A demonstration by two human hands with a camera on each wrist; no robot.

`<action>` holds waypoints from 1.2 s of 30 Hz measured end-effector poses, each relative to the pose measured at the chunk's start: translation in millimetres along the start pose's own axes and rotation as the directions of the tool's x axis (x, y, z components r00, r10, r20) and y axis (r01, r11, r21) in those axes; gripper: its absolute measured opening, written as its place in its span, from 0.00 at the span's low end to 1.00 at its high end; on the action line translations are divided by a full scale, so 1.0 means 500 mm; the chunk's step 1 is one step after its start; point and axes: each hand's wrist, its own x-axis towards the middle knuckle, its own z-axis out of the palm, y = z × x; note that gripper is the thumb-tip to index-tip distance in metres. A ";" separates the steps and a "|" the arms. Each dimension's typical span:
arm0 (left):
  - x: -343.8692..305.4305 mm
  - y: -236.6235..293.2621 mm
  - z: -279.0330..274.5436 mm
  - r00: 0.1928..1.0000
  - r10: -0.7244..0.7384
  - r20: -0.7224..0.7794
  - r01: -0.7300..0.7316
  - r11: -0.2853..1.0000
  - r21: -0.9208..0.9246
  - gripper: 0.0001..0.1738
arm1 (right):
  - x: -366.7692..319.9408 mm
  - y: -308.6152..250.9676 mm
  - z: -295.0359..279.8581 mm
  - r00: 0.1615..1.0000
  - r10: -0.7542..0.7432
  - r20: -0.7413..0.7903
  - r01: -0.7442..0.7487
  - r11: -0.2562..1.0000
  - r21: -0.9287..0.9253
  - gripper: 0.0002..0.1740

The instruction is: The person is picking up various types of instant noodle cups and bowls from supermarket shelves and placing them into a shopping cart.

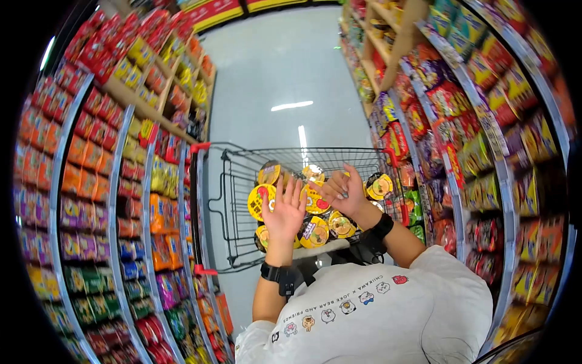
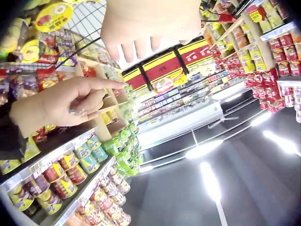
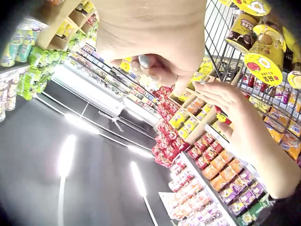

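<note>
In the head view, the left hand (image 1: 285,213) is raised over the cart, palm showing and fingers straight, holding nothing. Beside it, the right hand (image 1: 350,194) extends its index finger towards the left fingers; its other fingers are mostly curled, with nothing in them. The left wrist view has the left hand (image 2: 150,21) at the top and the pointing right hand (image 2: 66,101) below. In the right wrist view, the left hand (image 3: 242,113) is near the curled right fingers. Beneath both hands, yellow and black noodle cups (image 1: 315,232) lie in the wire shopping cart (image 1: 236,236).
Shelves of packaged noodles (image 1: 91,182) line the left side, and more packets (image 1: 479,158) fill shelves on the right. Grey floor (image 1: 273,79) runs ahead between them. The cart has red corner pieces (image 1: 200,147).
</note>
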 end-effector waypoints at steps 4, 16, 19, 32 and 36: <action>-0.073 -0.003 0.010 0.984 -0.171 0.049 0.174 0.984 -0.046 0.32 | -0.082 0.050 0.005 0.988 -0.150 -0.016 0.151 0.988 0.038 0.31; -0.326 -0.014 -0.072 0.889 -0.456 0.040 0.458 0.883 -0.101 0.31 | -0.373 0.325 -0.022 0.921 -0.378 -0.098 0.388 0.912 0.133 0.31; -0.354 -0.072 -0.071 0.836 -0.545 0.062 0.549 0.831 -0.091 0.32 | -0.474 0.325 0.012 0.870 -0.491 -0.044 0.493 0.866 0.085 0.31; -0.674 -0.689 -0.116 0.247 -0.967 -0.061 0.954 0.232 0.190 0.31 | -1.215 0.340 -0.099 0.120 -0.951 -0.283 0.990 0.135 -0.035 0.26; -0.814 -0.838 -0.137 0.052 -0.983 -0.177 0.969 0.007 0.248 0.31 | -1.424 0.371 -0.173 -0.120 -0.976 -0.183 0.975 -0.081 -0.205 0.22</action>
